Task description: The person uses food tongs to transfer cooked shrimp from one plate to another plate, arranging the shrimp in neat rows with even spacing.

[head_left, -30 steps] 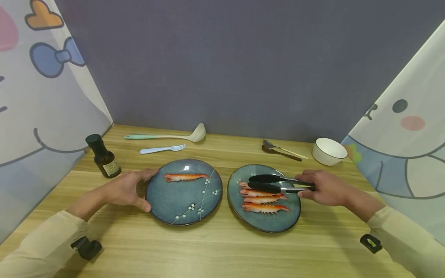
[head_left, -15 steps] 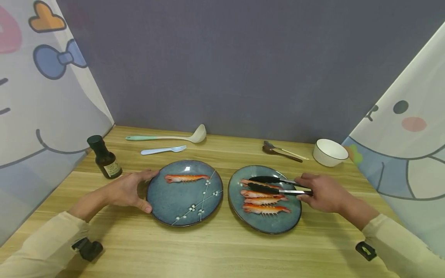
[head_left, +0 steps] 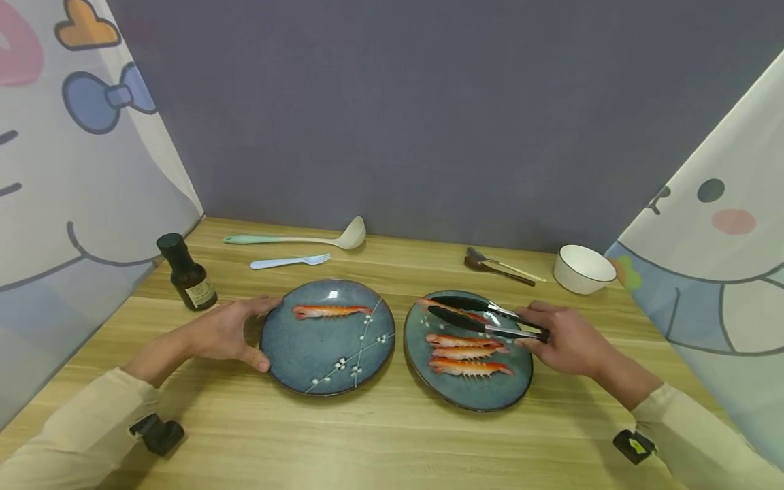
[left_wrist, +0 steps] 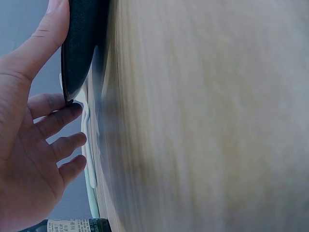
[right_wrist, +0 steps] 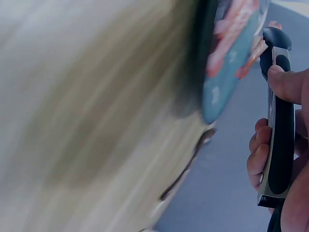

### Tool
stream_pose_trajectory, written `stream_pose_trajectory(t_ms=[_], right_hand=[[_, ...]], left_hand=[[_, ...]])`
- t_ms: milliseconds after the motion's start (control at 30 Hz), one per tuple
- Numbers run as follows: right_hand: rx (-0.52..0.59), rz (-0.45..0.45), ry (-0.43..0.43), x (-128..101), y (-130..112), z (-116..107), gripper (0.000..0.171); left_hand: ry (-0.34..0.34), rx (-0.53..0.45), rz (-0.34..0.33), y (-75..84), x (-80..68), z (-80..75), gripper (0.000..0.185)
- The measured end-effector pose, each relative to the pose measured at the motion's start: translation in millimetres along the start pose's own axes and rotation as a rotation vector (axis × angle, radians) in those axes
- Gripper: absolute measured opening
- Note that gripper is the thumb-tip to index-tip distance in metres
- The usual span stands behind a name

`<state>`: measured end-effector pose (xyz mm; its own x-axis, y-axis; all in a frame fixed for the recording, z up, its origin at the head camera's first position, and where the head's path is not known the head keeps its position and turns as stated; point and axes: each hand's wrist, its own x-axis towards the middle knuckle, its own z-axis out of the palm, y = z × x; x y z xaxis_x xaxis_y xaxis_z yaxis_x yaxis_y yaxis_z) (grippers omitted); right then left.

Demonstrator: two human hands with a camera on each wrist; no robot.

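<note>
My right hand (head_left: 566, 340) grips black-and-steel tongs (head_left: 499, 331) over the right blue-green plate (head_left: 471, 398). Between the tongs' black tips is a red-orange shrimp (head_left: 425, 302), partly hidden behind them and overlapping the plate's far edge. Below it on that plate lie several shrimp (head_left: 470, 368) in a row. In the right wrist view, fingers and thumb wrap the tongs' handle (right_wrist: 280, 145). My left hand (head_left: 223, 333) rests at the left rim of the left blue plate (head_left: 306, 354), thumb and fingers spread along it. One shrimp (head_left: 331, 311) lies on that plate's far part.
A dark bottle (head_left: 188, 275) stands at the left. Behind the left plate lie a ladle (head_left: 349, 235) and a light blue fork (head_left: 288, 262). Two small spoons (head_left: 490, 265) lie at the back right, near a white bowl (head_left: 584, 270). A grey wall (head_left: 392, 122) closes off the back.
The tongs have taken hold of the farthest shrimp on the right plate and moved it away from the row, toward the far edge. My left hand has stayed at the left plate's rim.
</note>
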<state>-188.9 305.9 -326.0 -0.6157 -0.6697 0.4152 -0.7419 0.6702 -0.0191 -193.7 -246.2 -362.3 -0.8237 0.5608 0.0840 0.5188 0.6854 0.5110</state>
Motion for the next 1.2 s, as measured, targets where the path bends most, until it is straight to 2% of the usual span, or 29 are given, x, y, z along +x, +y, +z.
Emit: stream_pose_trajectory(t_ms=[100, 300, 500, 667, 767, 1000, 1200], right_hand=[[0.007, -0.001, -0.008, 16.1, -11.3, -2.8, 0.044], [0.056, -0.026, -0.087, 52.7, -39.2, 0.6, 0.042], [0.072, -0.056, -0.158, 87.7, -67.8, 12.4, 0.045], [0.058, -0.056, -0.255, 110.7, -90.2, 23.8, 0.048], [0.034, -0.055, -0.293, 120.8, -100.4, 31.2, 0.05], [-0.009, -0.046, -0.324, 133.5, -110.6, 45.3, 0.05], [-0.009, -0.041, -0.31, 137.2, -113.1, 50.8, 0.053]], left_hand=[[0.001, -0.006, 0.002, -0.1, 0.4, -0.3, 0.116], [0.003, -0.014, 0.001, -2.0, 0.1, 0.9, 0.115], [0.006, -0.019, 0.0, -3.0, 0.3, 2.0, 0.115], [0.006, -0.022, -0.001, -2.4, 0.5, 1.8, 0.115], [0.005, -0.03, -0.002, -2.1, 0.3, 1.9, 0.115], [0.009, -0.024, -0.006, -3.2, 0.8, 3.5, 0.115], [0.004, -0.026, -0.013, -3.6, -0.4, 2.9, 0.116]])
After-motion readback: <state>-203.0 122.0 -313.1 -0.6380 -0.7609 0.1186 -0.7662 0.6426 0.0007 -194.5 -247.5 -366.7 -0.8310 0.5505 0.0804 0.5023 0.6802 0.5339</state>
